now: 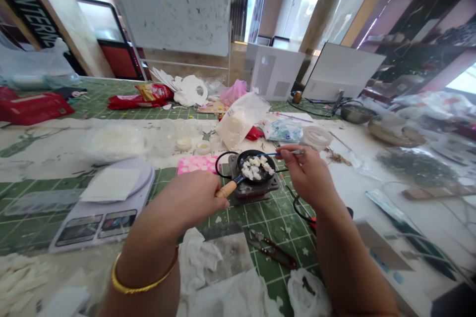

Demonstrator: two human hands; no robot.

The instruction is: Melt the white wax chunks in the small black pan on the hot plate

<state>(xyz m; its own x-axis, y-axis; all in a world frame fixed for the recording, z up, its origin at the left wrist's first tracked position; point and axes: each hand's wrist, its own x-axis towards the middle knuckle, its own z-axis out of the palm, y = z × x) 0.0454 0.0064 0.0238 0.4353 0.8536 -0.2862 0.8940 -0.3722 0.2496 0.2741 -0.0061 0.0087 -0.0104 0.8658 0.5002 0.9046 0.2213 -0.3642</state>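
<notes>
A small black frying pan (pixel 241 162) rests on a little grey hot plate (pixel 256 190) in the middle of the table. White chunks (pixel 254 171) lie inside the pan; their material I cannot make out. My left hand (pixel 195 195) is closed around the pan's wooden handle (pixel 226 189). Over the pan's right rim, my right hand (pixel 303 171) pinches a thin stick with a blue shaft (pixel 273 154), its tip reaching toward the chunks. Just behind the handle lies a pink mould (pixel 197 164). Two small cups (pixel 203 146) stand beyond it.
On the left is a kitchen scale (pixel 107 203) with paper on it. Thread snips (pixel 275 250) and crumpled tissue (pixel 201 252) lie in front. A bag of white material (pixel 240 121) stands behind the pan. Cables (pixel 297 205) run at the right.
</notes>
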